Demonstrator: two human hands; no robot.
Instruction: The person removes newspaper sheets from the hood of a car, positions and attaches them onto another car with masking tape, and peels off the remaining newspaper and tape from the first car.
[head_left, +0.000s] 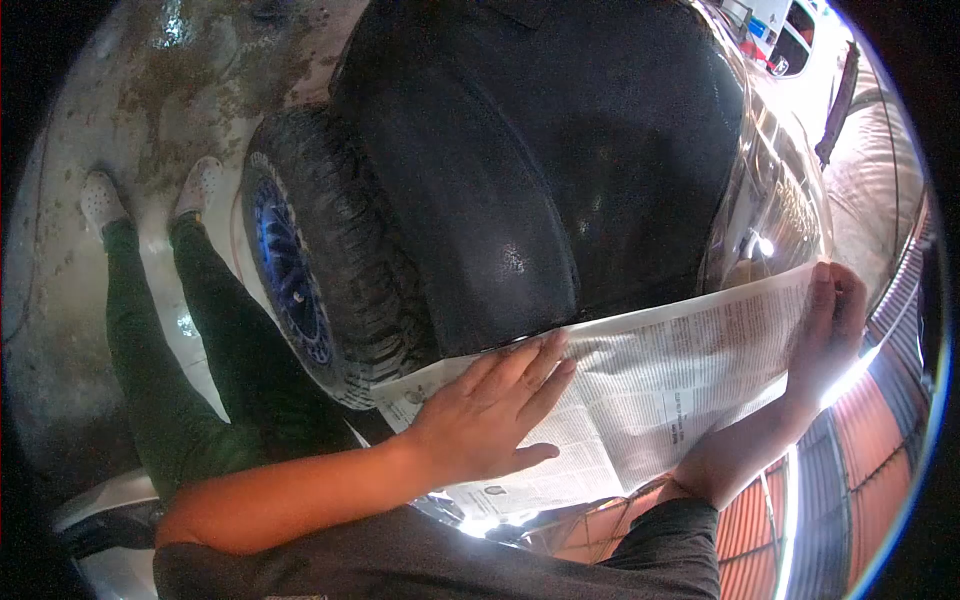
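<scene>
A sheet of newspaper stretches along the lower edge of a dark vehicle panel. My left hand lies flat on the sheet near the tire, fingers spread toward the panel edge and thumb apart. At the sheet's far right corner, my right hand is closed, with its fingertips pinching the paper beside a glossy curved part. The paper's upper edge follows the panel's border. What lies beneath the sheet is hidden.
Left of the panel stands a knobby tire with a blue rim. Legs in dark green trousers and pale clogs are on the wet-looking floor. Reddish corrugated sheeting and a bright light strip appear lower right.
</scene>
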